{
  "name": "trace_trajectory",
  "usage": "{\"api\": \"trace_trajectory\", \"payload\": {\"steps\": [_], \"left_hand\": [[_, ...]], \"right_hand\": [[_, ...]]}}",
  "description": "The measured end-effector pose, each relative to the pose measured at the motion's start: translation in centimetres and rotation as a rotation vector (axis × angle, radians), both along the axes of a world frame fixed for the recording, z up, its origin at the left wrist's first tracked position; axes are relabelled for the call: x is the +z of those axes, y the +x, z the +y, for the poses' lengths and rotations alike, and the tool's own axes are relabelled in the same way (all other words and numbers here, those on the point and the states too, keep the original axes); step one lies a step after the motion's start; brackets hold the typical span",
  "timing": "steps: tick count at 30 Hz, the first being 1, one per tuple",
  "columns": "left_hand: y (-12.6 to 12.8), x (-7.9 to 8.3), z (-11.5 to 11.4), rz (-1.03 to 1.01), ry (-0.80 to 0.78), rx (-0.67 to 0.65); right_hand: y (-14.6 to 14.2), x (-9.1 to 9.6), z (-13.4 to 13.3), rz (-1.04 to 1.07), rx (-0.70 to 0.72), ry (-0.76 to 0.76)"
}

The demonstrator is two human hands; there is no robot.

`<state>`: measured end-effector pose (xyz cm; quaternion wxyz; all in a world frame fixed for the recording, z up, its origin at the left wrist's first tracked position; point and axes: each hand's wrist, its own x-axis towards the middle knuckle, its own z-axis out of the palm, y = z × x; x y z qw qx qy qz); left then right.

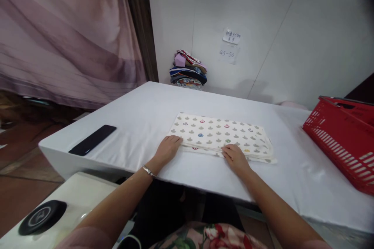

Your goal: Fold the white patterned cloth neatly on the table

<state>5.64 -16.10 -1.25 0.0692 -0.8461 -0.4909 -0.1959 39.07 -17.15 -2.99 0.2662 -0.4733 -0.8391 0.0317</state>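
Note:
A folded cream cloth point(222, 134) printed with small grey and coloured shapes lies flat on the white table point(152, 109). My left hand point(168, 148) rests at the cloth's near left corner, fingers curled on its edge. My right hand point(236, 156) lies on the near edge of the cloth, towards its right half, fingers bent over the folded layers. Whether either hand pinches the fabric or only presses on it cannot be made out. A thin bracelet point(148, 171) is on my left wrist.
A black phone point(92, 139) lies near the table's left edge. A red plastic basket point(344, 140) stands at the right. A pile of folded clothes point(188, 71) sits at the back against the wall. A black round disc point(42, 216) rests on a low white surface at lower left.

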Motion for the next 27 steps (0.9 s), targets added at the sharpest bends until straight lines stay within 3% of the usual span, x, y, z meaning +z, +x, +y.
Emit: {"api": "trace_trajectory", "payload": {"steps": [10,19,27], "left_hand": [[-0.5,0.7,-0.3,-0.108,-0.071,0.124],[-1.9,2.1,1.8,-0.026,-0.181,-0.047],[-2.7,1.1,4.4,-0.027,-0.243,-0.072]], "right_hand": [[0.0,-0.4,0.0,0.002,0.011,0.029],[-0.7,0.3,0.2,-0.008,-0.054,0.004],[-0.6,-0.3,0.8,-0.02,-0.055,0.022]]}}
